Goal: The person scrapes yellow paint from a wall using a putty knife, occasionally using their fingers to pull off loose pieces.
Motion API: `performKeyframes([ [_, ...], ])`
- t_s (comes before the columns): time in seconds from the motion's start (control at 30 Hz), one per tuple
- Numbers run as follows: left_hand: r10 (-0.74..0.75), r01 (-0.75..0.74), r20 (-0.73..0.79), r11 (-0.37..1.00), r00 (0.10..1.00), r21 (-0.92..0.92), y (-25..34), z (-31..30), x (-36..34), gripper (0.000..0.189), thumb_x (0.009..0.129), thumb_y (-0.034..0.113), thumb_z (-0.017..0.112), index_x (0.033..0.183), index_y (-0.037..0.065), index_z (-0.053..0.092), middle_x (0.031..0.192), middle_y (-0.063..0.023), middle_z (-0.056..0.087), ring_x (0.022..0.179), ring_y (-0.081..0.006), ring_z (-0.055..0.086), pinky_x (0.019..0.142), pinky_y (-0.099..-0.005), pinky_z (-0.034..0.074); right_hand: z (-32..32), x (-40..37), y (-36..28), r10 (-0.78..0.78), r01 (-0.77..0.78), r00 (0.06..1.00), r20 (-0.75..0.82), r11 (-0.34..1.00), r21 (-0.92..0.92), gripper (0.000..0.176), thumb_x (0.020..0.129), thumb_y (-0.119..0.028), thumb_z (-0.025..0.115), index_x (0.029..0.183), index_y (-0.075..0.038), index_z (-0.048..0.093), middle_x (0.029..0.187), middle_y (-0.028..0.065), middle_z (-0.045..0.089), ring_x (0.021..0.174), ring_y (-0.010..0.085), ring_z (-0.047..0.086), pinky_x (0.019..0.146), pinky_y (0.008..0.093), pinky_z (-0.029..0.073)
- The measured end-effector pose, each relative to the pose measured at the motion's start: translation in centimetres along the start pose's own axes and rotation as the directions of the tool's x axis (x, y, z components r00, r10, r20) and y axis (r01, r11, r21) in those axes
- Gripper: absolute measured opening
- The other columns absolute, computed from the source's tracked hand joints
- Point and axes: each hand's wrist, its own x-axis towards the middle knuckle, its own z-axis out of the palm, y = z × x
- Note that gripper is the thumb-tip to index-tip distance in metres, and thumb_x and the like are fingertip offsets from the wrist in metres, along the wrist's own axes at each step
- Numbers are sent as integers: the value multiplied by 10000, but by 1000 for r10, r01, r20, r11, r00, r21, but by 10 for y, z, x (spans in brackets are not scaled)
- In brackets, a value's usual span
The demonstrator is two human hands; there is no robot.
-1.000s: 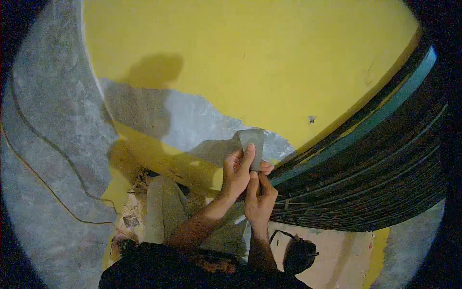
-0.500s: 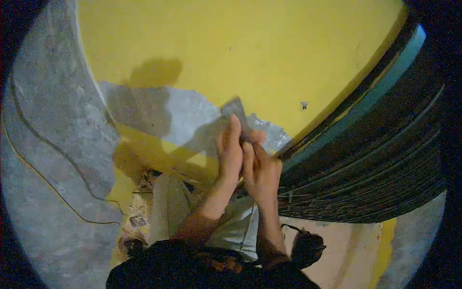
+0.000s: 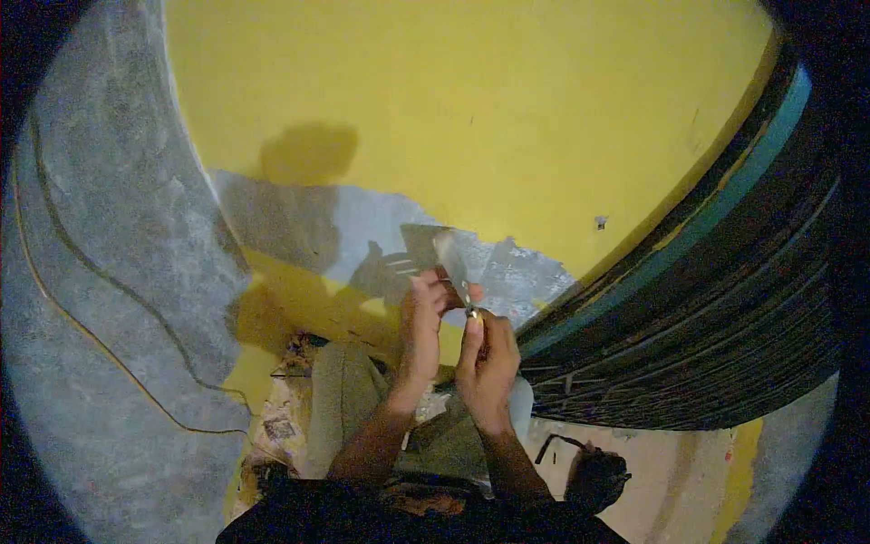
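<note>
A scraper with a broad pale blade (image 3: 460, 258) points up toward the wall, its handle in my right hand (image 3: 489, 367). Close on its left is my left hand (image 3: 422, 331), upright with its fingers apart near the blade's base; nothing shows in it. Beyond both hands is a yellow wall (image 3: 453, 109) with a ragged grey patch (image 3: 381, 218) across its lower part. Shadows of the hands and the blade fall on that patch.
A dark ribbed shutter or grille (image 3: 689, 308) with a teal edge (image 3: 634, 290) curves along the right. Grey wall (image 3: 109, 227) with two hanging cables fills the left. A black object (image 3: 598, 476) with a strap lies at the lower right.
My hands have moved apart and slightly lower. My left hand has come off the scraper and its fingers have spread. The scraper's blade now shows more plainly. The view has shifted a little.
</note>
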Motion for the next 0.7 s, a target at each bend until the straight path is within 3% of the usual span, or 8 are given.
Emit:
performKeyframes([
  [0.03, 141, -142, 18, 973, 990, 180, -19, -6, -1, 494, 1008, 488, 416, 1195, 51, 551, 992, -135, 688, 833, -166, 640, 776, -303, 505, -3, -4, 8, -82, 77, 994, -66, 994, -72, 213, 965, -169, 546, 1014, 30, 606, 801, 145, 536, 674, 275, 507, 621, 362, 414],
  [0.07, 140, -141, 18, 975, 990, 170, -17, 2, -2, 494, 1008, 488, 416, 1195, 51, 551, 992, -135, 688, 833, -166, 640, 776, -303, 505, -9, -6, 8, -87, 82, 994, -65, 993, -80, 213, 965, -169, 546, 1014, 30, 606, 801, 145, 536, 674, 275, 507, 621, 362, 414],
  [0.13, -125, 103, 37, 928, 992, 358, -2, 26, -7, 437, 1003, 412, 497, 1017, -14, 590, 884, -88, 704, 734, -134, 650, 695, -268, 506, -22, -9, 7, -56, 47, 996, -72, 992, -116, 193, 932, -151, 601, 1009, 25, 607, 811, 147, 531, 694, 271, 509, 641, 368, 414],
  [0.2, -111, 106, 11, 972, 994, 209, -5, 40, -8, 324, 968, 326, 597, 996, 4, 599, 829, -51, 689, 638, -122, 606, 637, -248, 488, -32, -9, 8, -49, 39, 996, -69, 989, -140, 204, 919, -154, 636, 995, 32, 603, 786, 119, 570, 653, 196, 513, 591, 333, 405],
  [0.27, -313, 318, -58, 919, 948, 232, -10, 44, -6, 317, 951, 338, 623, 961, 22, 610, 785, -36, 653, 636, -123, 585, 626, -254, 485, -39, -10, 4, 289, -287, 957, 4, 952, 105, 258, 934, -190, 635, 1032, 47, 612, 714, 57, 593, 583, 104, 475, 509, 284, 363],
  [0.3, -314, 318, -55, 921, 948, 225, -15, 45, -4, 317, 951, 338, 623, 961, 22, 610, 785, -36, 653, 636, -123, 585, 626, -254, 485, -44, -7, 0, 286, -285, 958, 2, 954, 99, 258, 934, -190, 635, 1032, 47, 612, 714, 57, 593, 583, 104, 475, 509, 284, 363],
  [0.37, -313, 330, 134, 933, 940, -143, -28, 47, 2, 291, 923, 328, 665, 918, 41, 619, 767, -31, 622, 679, -125, 595, 632, -261, 490, -54, 1, -4, 216, -216, 976, -33, 976, 21, 287, 951, -207, 619, 1060, 58, 629, 612, -17, 525, 535, 44, 397, 455, 241, 296],
  [0.7, -263, 260, 0, 954, 965, -150, -17, 52, 2, 272, 912, 294, 684, 802, 54, 620, 764, -19, 627, 678, -109, 580, 607, -262, 468, -62, 13, -17, 163, -161, 987, 16, 984, -71, 244, 961, -180, 589, 867, 38, 645, 534, -11, 350, 514, 43, 294, 440, 260, 243],
])
